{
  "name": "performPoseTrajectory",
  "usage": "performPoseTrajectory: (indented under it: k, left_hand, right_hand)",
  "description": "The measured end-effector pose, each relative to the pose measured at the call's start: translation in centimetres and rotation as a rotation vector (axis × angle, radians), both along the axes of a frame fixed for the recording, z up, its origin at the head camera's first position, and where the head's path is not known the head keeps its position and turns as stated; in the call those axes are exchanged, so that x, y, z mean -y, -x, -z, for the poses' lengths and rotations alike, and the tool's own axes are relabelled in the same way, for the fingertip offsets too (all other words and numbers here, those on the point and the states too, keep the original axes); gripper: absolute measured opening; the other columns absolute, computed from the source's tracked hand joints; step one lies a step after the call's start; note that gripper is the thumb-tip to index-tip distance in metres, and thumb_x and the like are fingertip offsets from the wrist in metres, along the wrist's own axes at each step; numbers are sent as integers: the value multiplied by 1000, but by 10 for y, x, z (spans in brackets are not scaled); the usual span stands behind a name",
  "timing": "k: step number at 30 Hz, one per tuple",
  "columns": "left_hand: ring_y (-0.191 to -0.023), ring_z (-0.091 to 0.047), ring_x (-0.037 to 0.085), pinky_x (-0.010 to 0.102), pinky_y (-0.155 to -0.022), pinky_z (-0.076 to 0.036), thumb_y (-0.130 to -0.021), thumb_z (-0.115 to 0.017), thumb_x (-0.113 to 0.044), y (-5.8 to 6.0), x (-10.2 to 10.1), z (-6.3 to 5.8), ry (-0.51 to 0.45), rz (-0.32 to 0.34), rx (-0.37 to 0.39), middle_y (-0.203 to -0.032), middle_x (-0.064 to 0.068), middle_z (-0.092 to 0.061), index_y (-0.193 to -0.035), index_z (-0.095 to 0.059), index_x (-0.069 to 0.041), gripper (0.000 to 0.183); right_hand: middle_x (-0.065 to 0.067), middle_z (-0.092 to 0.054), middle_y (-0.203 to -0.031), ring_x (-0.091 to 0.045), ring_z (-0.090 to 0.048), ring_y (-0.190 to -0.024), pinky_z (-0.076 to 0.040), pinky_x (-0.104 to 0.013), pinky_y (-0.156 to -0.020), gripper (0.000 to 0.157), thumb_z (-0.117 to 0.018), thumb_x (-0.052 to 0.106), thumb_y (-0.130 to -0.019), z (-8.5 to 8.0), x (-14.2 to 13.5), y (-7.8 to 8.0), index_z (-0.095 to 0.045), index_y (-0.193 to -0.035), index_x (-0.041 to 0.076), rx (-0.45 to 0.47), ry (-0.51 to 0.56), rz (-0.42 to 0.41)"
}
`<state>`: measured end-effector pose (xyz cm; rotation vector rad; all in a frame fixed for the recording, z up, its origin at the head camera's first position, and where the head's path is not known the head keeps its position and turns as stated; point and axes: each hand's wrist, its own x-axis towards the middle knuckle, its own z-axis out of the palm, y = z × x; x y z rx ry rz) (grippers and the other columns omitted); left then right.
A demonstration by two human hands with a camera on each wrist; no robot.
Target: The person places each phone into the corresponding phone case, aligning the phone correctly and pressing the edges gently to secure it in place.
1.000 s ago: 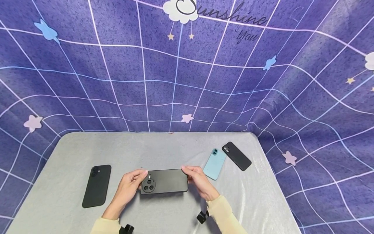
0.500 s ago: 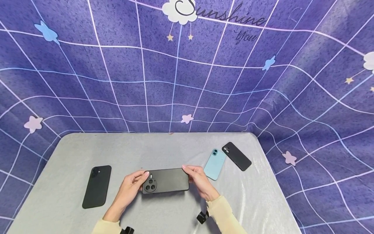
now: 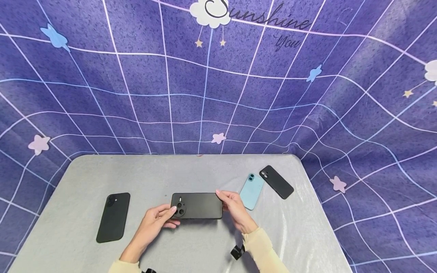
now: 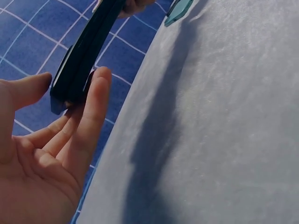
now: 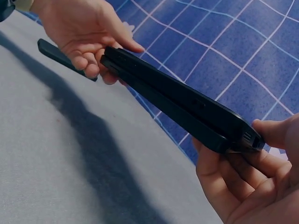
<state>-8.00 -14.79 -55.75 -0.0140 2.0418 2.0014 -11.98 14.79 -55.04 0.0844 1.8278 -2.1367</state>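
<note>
Both hands hold a dark phone (image 3: 201, 206) sideways above the table, its back with the round camera module turned up. At the camera end, my left hand (image 3: 153, 222) has its thumb by the lenses and its fingers underneath. My right hand (image 3: 237, 212) pinches the opposite end, thumb on the top corner and fingers below. Seen edge-on in the right wrist view, the phone (image 5: 173, 100) shows two dark layers, one over the other, with a narrow gap along the side. The left wrist view has its camera end (image 4: 74, 77) between thumb and fingers.
A black phone (image 3: 113, 218) lies on the grey-covered table (image 3: 153, 174) at the left. At the right lie a light blue phone (image 3: 252, 191) and a black phone case (image 3: 277, 182) with camera cutouts. A purple gridded cloth (image 3: 191, 94) hangs behind the table.
The dark phone has shifted slightly right and away, and now lies more level. My left thumb has moved from its top corner down to the camera module; the left fingers now show below.
</note>
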Motion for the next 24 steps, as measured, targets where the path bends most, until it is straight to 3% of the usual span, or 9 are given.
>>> performPoseTrajectory:
  k: [3,15,24]
  left_hand:
    - [-88,-80,32,38,-80,-67,-110,-65,-22,-2,-2,0,-20,13,-9,-108,27,-77,-133,-60,17,45]
    - [-91,-79,41,33,-86,-65,-110,-66,-19,-4,-7,1,-52,-50,-36,-106,21,-80,-133,-61,14,41]
    - [-91,-80,35,28,-88,-64,-110,-66,-23,-4,-7,-6,-40,-103,-17,-111,22,-78,-136,-59,13,45]
  right_hand:
    - [5,-76,-83,-9,-71,-74,-57,-26,-75,28,-63,29,-110,0,0,1,-78,-91,14,-4,8,7]
    - [5,-73,-83,-8,-68,-74,-55,-25,-74,28,-64,31,-110,-4,2,2,-77,-94,11,-8,23,10]
    - [0,-79,-102,-11,-73,-92,-57,-25,-90,35,-64,28,-110,-6,3,-4,-72,-123,-3,-60,72,-62]
